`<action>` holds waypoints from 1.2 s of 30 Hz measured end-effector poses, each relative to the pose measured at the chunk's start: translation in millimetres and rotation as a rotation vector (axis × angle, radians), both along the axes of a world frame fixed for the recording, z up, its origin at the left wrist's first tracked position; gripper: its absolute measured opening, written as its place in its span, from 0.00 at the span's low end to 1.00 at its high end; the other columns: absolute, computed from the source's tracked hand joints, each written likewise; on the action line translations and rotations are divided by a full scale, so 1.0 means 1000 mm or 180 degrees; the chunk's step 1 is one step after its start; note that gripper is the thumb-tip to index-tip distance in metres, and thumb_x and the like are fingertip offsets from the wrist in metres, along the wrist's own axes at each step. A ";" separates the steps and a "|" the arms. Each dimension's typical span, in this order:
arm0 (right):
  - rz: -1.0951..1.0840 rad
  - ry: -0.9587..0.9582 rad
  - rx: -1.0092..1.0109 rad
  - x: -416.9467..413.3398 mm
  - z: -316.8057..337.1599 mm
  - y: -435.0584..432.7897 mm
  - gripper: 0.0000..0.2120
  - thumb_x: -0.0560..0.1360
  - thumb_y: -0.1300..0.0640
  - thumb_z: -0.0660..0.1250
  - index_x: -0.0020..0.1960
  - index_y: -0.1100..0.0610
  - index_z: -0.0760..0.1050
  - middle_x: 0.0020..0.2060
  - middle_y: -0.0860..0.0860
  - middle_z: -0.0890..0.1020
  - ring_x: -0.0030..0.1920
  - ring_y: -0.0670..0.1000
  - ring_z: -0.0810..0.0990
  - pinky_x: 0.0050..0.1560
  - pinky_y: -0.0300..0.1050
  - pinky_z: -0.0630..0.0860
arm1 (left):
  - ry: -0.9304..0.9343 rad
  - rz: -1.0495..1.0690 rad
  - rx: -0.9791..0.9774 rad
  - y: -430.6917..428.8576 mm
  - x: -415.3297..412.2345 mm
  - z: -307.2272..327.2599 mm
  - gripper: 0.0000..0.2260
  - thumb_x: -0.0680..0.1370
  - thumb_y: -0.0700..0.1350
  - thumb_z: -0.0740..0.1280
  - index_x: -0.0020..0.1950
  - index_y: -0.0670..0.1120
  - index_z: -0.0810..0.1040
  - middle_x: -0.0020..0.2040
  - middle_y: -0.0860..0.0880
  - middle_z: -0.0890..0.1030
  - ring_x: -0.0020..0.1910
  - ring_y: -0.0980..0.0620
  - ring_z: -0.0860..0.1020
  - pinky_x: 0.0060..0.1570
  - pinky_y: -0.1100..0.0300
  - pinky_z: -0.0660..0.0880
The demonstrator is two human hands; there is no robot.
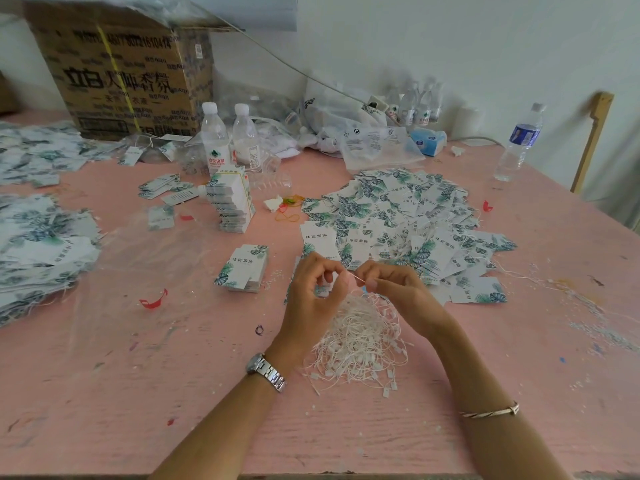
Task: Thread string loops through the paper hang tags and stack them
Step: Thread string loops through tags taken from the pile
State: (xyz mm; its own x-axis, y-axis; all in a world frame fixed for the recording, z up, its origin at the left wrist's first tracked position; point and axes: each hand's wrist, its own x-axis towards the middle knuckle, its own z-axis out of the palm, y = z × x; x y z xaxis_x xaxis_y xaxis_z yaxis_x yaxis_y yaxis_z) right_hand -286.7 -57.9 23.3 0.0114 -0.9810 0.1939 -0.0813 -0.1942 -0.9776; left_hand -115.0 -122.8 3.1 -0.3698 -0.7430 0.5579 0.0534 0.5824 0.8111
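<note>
A tangle of white string loops (360, 337) lies on the pink table (173, 393) just below my hands. My left hand (311, 296) curls round a small leaf-printed paper hang tag (323, 289), mostly hidden by the fingers. My right hand (391, 284) pinches the end of a white string (358, 279) and holds it against the left fingertips. A small neat stack of tags (244, 268) sits left of my hands. A large loose heap of tags with strings (408, 223) spreads behind and to the right.
More tag heaps (38, 237) cover the left side. A tall bundled tag stack (233, 202), water bottles (214, 133), a cardboard box (124, 74), plastic bags (360, 133) and a bottle (517, 143) at the right stand farther back. Red plastic scraps (154, 300) lie on the table.
</note>
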 end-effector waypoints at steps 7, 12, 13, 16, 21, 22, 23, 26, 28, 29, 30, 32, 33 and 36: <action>-0.0209 -0.0387 -0.0043 -0.004 0.001 0.000 0.04 0.67 0.53 0.69 0.35 0.51 0.79 0.44 0.49 0.80 0.48 0.47 0.77 0.53 0.43 0.69 | 0.0335 0.0219 0.0189 -0.003 0.003 0.001 0.09 0.81 0.51 0.62 0.47 0.46 0.74 0.43 0.51 0.70 0.43 0.55 0.69 0.48 0.67 0.66; -0.0245 -0.1022 -0.0336 -0.008 0.000 -0.001 0.05 0.68 0.54 0.68 0.34 0.52 0.79 0.44 0.50 0.80 0.46 0.49 0.74 0.52 0.44 0.68 | 0.0282 0.0147 0.0098 -0.002 0.002 0.001 0.07 0.81 0.49 0.62 0.47 0.48 0.74 0.43 0.53 0.70 0.42 0.57 0.68 0.47 0.68 0.66; -0.0240 -0.1163 -0.0378 -0.009 0.001 0.000 0.05 0.69 0.53 0.70 0.34 0.51 0.78 0.44 0.50 0.79 0.46 0.49 0.73 0.52 0.45 0.68 | 0.0258 0.0099 0.0070 -0.001 0.001 0.001 0.05 0.81 0.49 0.62 0.46 0.50 0.74 0.43 0.55 0.70 0.42 0.57 0.68 0.47 0.69 0.66; -0.0300 -0.1342 -0.0399 -0.013 0.003 0.000 0.07 0.70 0.53 0.70 0.35 0.52 0.78 0.44 0.51 0.78 0.46 0.50 0.74 0.52 0.47 0.68 | 0.0215 -0.0009 0.0062 0.000 0.000 0.000 0.04 0.80 0.47 0.62 0.46 0.54 0.73 0.42 0.59 0.70 0.42 0.58 0.68 0.47 0.69 0.65; -0.0724 -0.0800 -0.0143 -0.009 0.000 -0.002 0.09 0.79 0.55 0.66 0.41 0.58 0.76 0.39 0.50 0.80 0.41 0.48 0.75 0.49 0.43 0.70 | 0.0303 -0.0119 0.0221 0.002 0.002 0.002 0.08 0.82 0.49 0.62 0.48 0.45 0.75 0.43 0.56 0.75 0.42 0.62 0.72 0.46 0.72 0.67; -0.0798 -0.0522 -0.0121 -0.008 -0.001 -0.002 0.09 0.79 0.54 0.68 0.43 0.58 0.77 0.39 0.50 0.81 0.42 0.48 0.76 0.51 0.42 0.72 | 0.0318 -0.0137 0.0324 0.003 0.002 0.002 0.07 0.82 0.48 0.63 0.49 0.46 0.75 0.45 0.56 0.78 0.44 0.62 0.75 0.47 0.73 0.68; -0.0837 -0.0278 -0.0107 -0.008 -0.001 -0.002 0.08 0.77 0.54 0.69 0.45 0.60 0.78 0.40 0.52 0.82 0.43 0.50 0.77 0.53 0.44 0.73 | 0.0323 -0.0155 0.0419 0.003 0.002 0.002 0.06 0.83 0.46 0.64 0.50 0.46 0.76 0.46 0.55 0.81 0.46 0.62 0.77 0.48 0.73 0.68; -0.0897 0.0336 -0.0151 -0.007 -0.004 -0.003 0.10 0.74 0.56 0.71 0.47 0.64 0.81 0.43 0.56 0.82 0.46 0.56 0.79 0.56 0.52 0.75 | 0.0294 -0.0200 0.0439 0.003 0.001 0.001 0.05 0.83 0.44 0.64 0.49 0.45 0.77 0.44 0.55 0.83 0.45 0.60 0.79 0.48 0.72 0.70; -0.0898 0.0941 -0.0277 -0.004 -0.006 -0.005 0.07 0.74 0.58 0.73 0.45 0.64 0.82 0.44 0.53 0.83 0.47 0.54 0.80 0.55 0.52 0.76 | 0.0309 -0.0238 0.0428 0.004 0.001 0.001 0.08 0.82 0.48 0.66 0.50 0.44 0.78 0.43 0.55 0.82 0.45 0.58 0.80 0.48 0.69 0.72; -0.0890 0.1016 -0.0246 -0.003 -0.008 -0.006 0.07 0.73 0.58 0.74 0.44 0.62 0.83 0.43 0.49 0.83 0.46 0.53 0.80 0.53 0.51 0.76 | 0.0312 -0.0250 0.0439 0.004 0.001 0.001 0.10 0.81 0.51 0.66 0.50 0.43 0.78 0.43 0.54 0.82 0.45 0.56 0.80 0.48 0.66 0.74; -0.0912 0.0919 -0.0171 -0.002 -0.009 -0.006 0.07 0.72 0.56 0.75 0.43 0.60 0.83 0.42 0.47 0.82 0.44 0.51 0.79 0.50 0.49 0.75 | 0.0311 -0.0251 0.0443 0.004 0.001 0.001 0.12 0.80 0.52 0.66 0.50 0.44 0.79 0.43 0.53 0.82 0.45 0.55 0.81 0.48 0.64 0.76; -0.1010 0.0562 -0.0123 -0.002 -0.011 -0.006 0.08 0.71 0.54 0.76 0.42 0.59 0.83 0.41 0.48 0.79 0.42 0.51 0.74 0.47 0.48 0.69 | 0.0323 -0.0264 0.0446 0.004 0.001 0.000 0.10 0.79 0.53 0.66 0.50 0.47 0.80 0.42 0.54 0.82 0.44 0.56 0.81 0.47 0.63 0.77; -0.1070 0.0339 -0.0162 -0.003 -0.010 -0.007 0.07 0.72 0.55 0.76 0.41 0.59 0.82 0.40 0.51 0.78 0.42 0.54 0.73 0.47 0.49 0.68 | 0.0325 -0.0265 0.0455 0.004 0.001 0.001 0.07 0.79 0.51 0.67 0.50 0.49 0.80 0.42 0.55 0.82 0.44 0.57 0.81 0.47 0.65 0.76; -0.1332 -0.0333 -0.0344 -0.007 -0.004 -0.006 0.04 0.75 0.58 0.72 0.43 0.58 0.79 0.39 0.49 0.80 0.41 0.48 0.74 0.47 0.39 0.71 | 0.0249 -0.0264 0.0431 0.001 0.002 0.000 0.02 0.80 0.45 0.69 0.50 0.52 0.81 0.42 0.57 0.84 0.44 0.58 0.81 0.48 0.69 0.74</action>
State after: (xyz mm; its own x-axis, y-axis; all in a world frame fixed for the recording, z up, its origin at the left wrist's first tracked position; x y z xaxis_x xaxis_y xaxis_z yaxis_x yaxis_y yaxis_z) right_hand -293.9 -63.5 19.2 -0.4074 -0.8710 0.2746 -0.0764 -0.2671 -0.9606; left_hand -113.1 -121.3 3.3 -0.3923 -0.7821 0.4842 0.1626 0.4592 0.8734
